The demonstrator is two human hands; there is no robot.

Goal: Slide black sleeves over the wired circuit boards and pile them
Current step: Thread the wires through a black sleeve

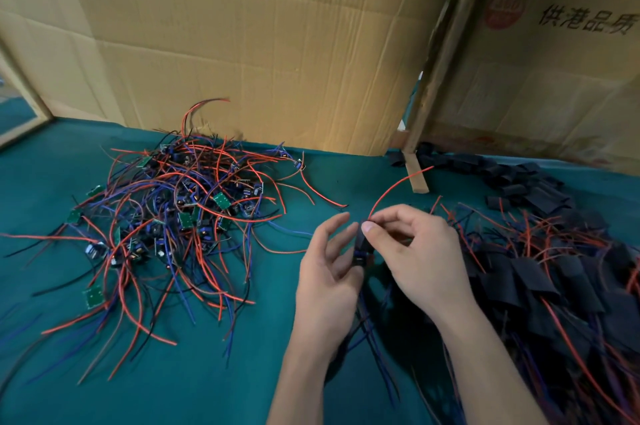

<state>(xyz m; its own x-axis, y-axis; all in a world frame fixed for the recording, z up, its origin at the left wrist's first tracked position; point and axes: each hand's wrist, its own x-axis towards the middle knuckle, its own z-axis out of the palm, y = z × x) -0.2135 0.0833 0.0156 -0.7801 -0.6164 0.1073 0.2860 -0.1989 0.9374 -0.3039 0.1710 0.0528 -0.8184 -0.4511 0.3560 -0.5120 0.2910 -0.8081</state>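
1. You are mid-sleeving: between your hands a black sleeve [362, 239] sits partly over one circuit board [360, 256], whose blue-edged end shows below it
2. Your right hand [415, 254] pinches the sleeve's top, where a red wire [391, 187] arcs up and away; your left hand [329, 280] seems to grip the board from below, index finger raised
3. Next, I judge, pull the sleeve down until the board is covered
4. Then drop it on the sleeved pile [540, 272] right of your right hand
5. Bare boards [173, 213] lie tangled well left of your left hand; spare sleeves [526, 182] lie beyond your right hand
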